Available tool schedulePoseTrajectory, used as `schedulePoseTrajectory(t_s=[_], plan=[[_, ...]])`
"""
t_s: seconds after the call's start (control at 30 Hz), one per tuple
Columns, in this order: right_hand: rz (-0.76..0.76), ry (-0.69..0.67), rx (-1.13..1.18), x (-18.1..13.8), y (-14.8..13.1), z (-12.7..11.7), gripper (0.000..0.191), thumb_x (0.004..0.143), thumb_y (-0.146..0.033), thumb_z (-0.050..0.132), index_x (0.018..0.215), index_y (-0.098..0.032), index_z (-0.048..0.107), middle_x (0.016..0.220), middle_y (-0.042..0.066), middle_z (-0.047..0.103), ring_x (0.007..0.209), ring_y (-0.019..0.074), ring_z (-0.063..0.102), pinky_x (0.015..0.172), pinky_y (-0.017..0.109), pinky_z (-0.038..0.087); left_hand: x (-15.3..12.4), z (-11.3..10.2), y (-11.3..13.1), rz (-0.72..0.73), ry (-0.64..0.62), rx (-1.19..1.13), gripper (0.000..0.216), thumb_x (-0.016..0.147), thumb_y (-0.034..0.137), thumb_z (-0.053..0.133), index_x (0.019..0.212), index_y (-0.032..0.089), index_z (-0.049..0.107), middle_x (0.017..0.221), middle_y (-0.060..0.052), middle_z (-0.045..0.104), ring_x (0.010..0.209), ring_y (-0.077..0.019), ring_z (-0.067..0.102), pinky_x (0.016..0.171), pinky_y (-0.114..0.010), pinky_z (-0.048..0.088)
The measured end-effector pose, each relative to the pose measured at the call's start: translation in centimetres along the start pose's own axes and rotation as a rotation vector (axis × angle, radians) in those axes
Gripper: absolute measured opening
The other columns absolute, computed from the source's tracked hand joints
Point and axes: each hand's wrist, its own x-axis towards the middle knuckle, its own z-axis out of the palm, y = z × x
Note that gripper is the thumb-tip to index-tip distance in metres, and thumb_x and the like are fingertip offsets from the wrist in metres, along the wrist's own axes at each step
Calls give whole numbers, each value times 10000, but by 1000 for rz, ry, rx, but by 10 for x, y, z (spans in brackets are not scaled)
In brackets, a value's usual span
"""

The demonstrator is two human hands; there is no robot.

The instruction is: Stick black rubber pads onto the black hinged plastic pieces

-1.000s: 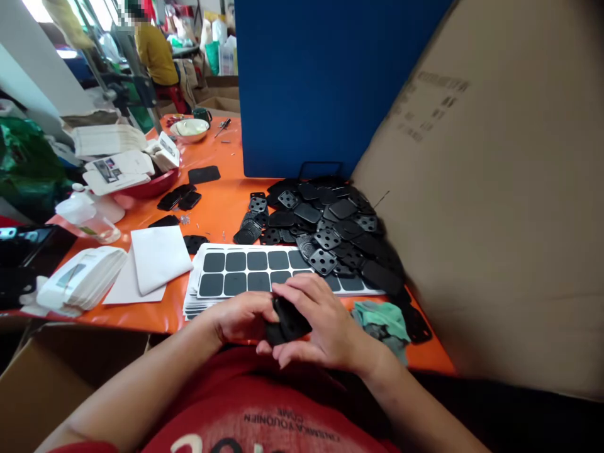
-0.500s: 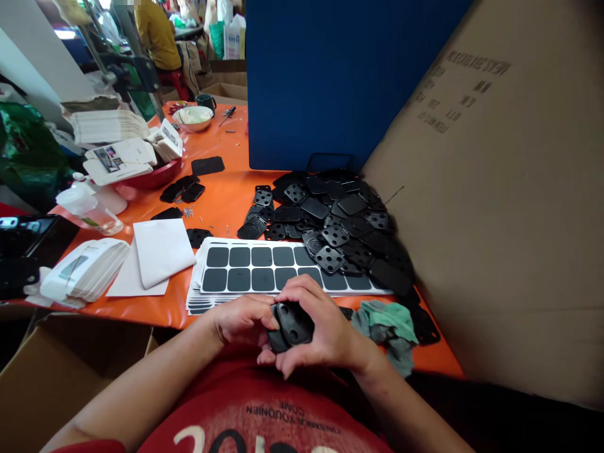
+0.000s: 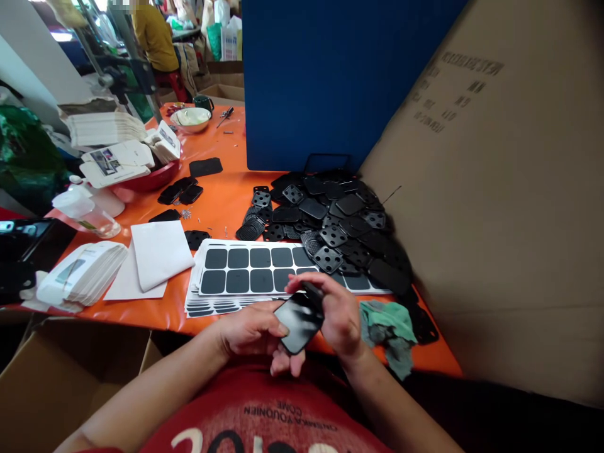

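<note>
In front of my body I hold a glossy black rounded-square plate (image 3: 296, 324), tilted so its smooth face reflects light. My left hand (image 3: 252, 328) is closed on its left edge, thumb on the face and fingers underneath. My right hand (image 3: 340, 314) is closed at the plate's upper right side, with a dark black piece (image 3: 312, 290) partly hidden under its fingers; I cannot tell whether that piece is separate. Just beyond lies a stack of white sheets with dark rounded-square stickers (image 3: 262, 257). Behind it is a heap of black plates (image 3: 314, 207), several with round holes.
A green-grey cloth (image 3: 389, 324) lies right of my hands. Cardboard (image 3: 495, 220) walls the right side, and a blue panel (image 3: 330, 82) stands behind the heap. Left are white papers (image 3: 158, 255), folded cartons (image 3: 82, 274), a bottle (image 3: 87, 211) and an open box (image 3: 75, 377). A person (image 3: 153, 38) sits behind.
The black holed piece in my hands has been turned or opened out, and a glossy face now shows. My right hand has shifted slightly right and tilted. The camera view has moved a little.
</note>
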Motion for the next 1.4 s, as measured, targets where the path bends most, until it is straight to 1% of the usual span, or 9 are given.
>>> schedulePoseTrajectory(t_s=[0.1,0.27,0.37,0.53,0.7,0.87,1.07,1.27,1.4], plan=[[214,194,136,4,2,-3,433,931,-563,432,1033,-215,668,819,57,732,703,229,716,659,383,596,-1,0,-8,62,43,34,269,777,213,519,1034,139,492,764,-132,716,470,-157,609,454,-212,395],[512,256,385,11,1,-4,464,874,-594,507,1029,-180,646,675,47,710,561,231,695,523,372,584,-1,2,-13,28,-29,104,243,816,220,568,1043,138,543,860,-131,715,647,-177,678,645,-267,477],[532,322,353,9,5,1,482,891,-598,479,1048,-172,642,675,49,713,556,217,690,510,342,572,7,2,-11,29,-48,-47,334,804,278,610,1093,116,577,974,-172,698,827,-238,687,734,-332,491],[261,242,-190,-6,14,-21,509,963,-575,364,1164,-198,641,926,91,738,828,227,712,722,364,593,23,0,-8,12,85,-348,658,929,612,328,1054,47,642,974,-216,672,765,-231,643,606,-315,471],[-188,50,-1094,-43,13,-107,346,916,-439,538,1198,-262,635,1055,87,703,953,282,661,872,467,530,26,-1,2,156,354,-392,727,969,575,172,976,44,668,970,-220,677,794,-242,632,639,-346,481],[-440,-169,-1329,-77,18,-163,428,913,-414,504,1324,-315,567,911,112,681,769,315,657,637,457,528,32,-7,17,263,397,-392,679,982,532,205,1029,28,659,983,-213,686,816,-241,643,727,-356,497],[-396,111,-1139,-68,-13,-111,292,908,-303,565,1196,-263,576,905,72,654,765,256,635,688,407,519,47,1,23,332,480,-298,579,990,481,257,1031,82,674,1006,-173,703,807,-230,665,724,-346,520],[-506,-9,-813,-27,-18,-10,253,870,-111,509,1073,-235,594,973,82,594,878,221,614,790,378,546,56,24,16,238,373,-353,687,972,573,226,1102,74,682,1001,-154,702,902,-213,660,856,-317,507],[-572,78,-812,4,5,2,254,873,-83,466,1052,-231,569,916,69,591,834,219,583,773,401,530,53,35,6,283,400,-453,631,996,510,195,1134,122,673,982,-120,706,952,-200,654,882,-298,492]])
